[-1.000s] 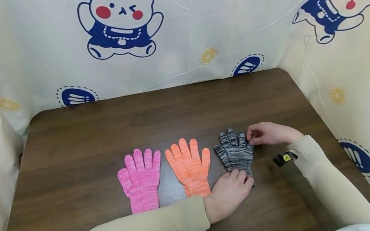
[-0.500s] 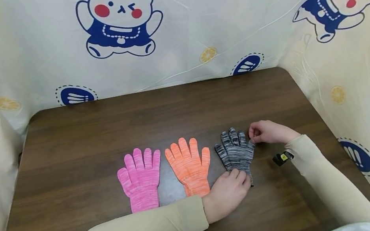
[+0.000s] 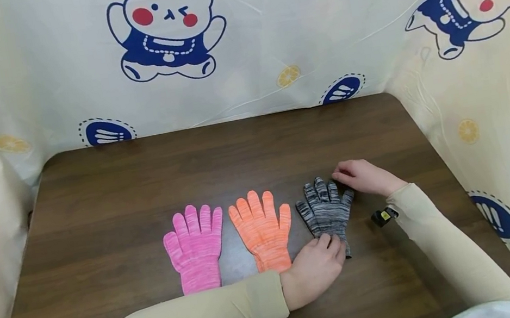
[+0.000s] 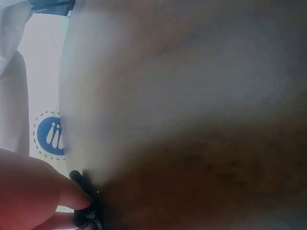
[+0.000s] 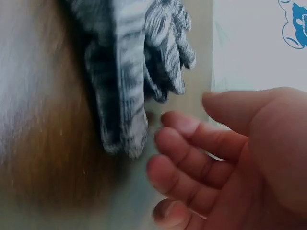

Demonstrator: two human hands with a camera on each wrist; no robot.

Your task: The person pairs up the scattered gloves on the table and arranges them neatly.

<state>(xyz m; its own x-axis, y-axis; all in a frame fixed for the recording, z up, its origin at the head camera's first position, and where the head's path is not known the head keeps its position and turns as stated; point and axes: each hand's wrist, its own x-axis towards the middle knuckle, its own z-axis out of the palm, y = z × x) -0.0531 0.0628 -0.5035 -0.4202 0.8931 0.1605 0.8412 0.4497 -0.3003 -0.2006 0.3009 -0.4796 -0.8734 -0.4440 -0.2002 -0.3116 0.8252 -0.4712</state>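
A black-and-grey knit glove (image 3: pixel 325 208) lies on the table, fingers pointing away, its thumb spread to the right. My left hand (image 3: pixel 313 271) pinches its cuff; in the left wrist view the thumb (image 4: pixel 72 194) meets the dark cuff (image 4: pixel 88 215). Just off the glove's upper right side is my right hand (image 3: pixel 366 175). In the right wrist view that right hand (image 5: pixel 230 163) has loosely bent fingers with nothing between them, apart from the striped glove (image 5: pixel 129 86). To the left lie an orange glove (image 3: pixel 263 229) and a pink glove (image 3: pixel 196 250), both flat.
The brown wooden table (image 3: pixel 139 176) has rounded far corners. A white curtain (image 3: pixel 265 25) with bear prints surrounds it at the back and sides. My left forearm (image 3: pixel 208 311) crosses in front of the pink and orange gloves' cuffs.
My right hand has let go of the glove's thumb and moved up and left, near its fingertips. The glove's thumb now sticks out to the right. My left hand stays at the cuff.
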